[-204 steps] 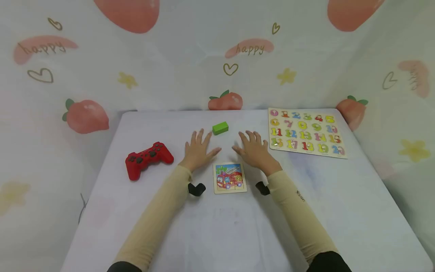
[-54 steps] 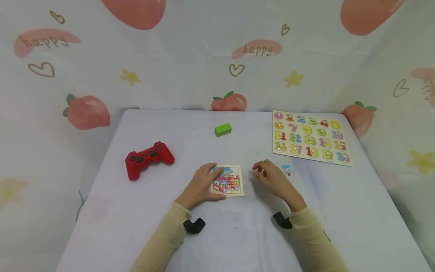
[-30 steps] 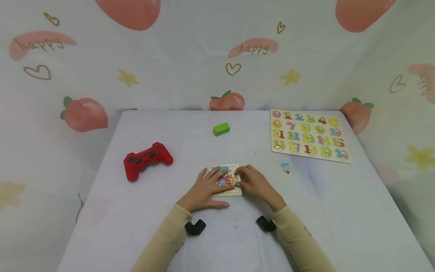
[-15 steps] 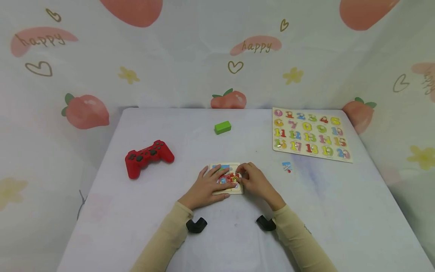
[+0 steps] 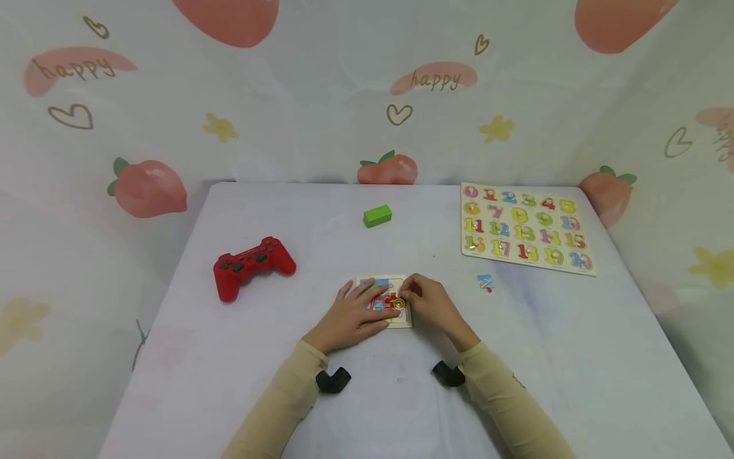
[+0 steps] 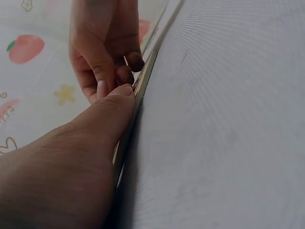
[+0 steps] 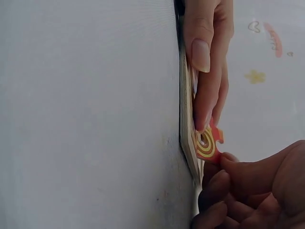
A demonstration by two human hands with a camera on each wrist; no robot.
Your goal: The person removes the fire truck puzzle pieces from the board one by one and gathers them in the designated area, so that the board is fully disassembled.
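Observation:
A small wooden jigsaw puzzle (image 5: 404, 323) with a red vehicle picture lies mid-table. My left hand (image 5: 344, 322) rests on its left part with the fingers spread, hiding much of the picture. At the right edge, my right hand (image 5: 434, 307) pinches a red jigsaw piece with a yellow spiral (image 7: 208, 149). The right wrist view shows that piece tilted up out of the board, close to the left fingertips. In the left wrist view, the left thumb (image 6: 112, 107) lies along the board's near edge. A loose blue jigsaw piece (image 5: 485, 282) lies right of the right hand.
A red game controller (image 5: 254, 266) lies to the left. Behind the puzzle is a green block (image 5: 377, 216). A wooden number board (image 5: 524, 229) occupies the back right of the white-covered table (image 5: 573, 357). A patterned cloth (image 5: 321, 95) hangs behind.
Both hands have come from the table beside the puzzle onto it. The blue piece has left the board and lies to the right. The right hand has since raised the spiral piece.

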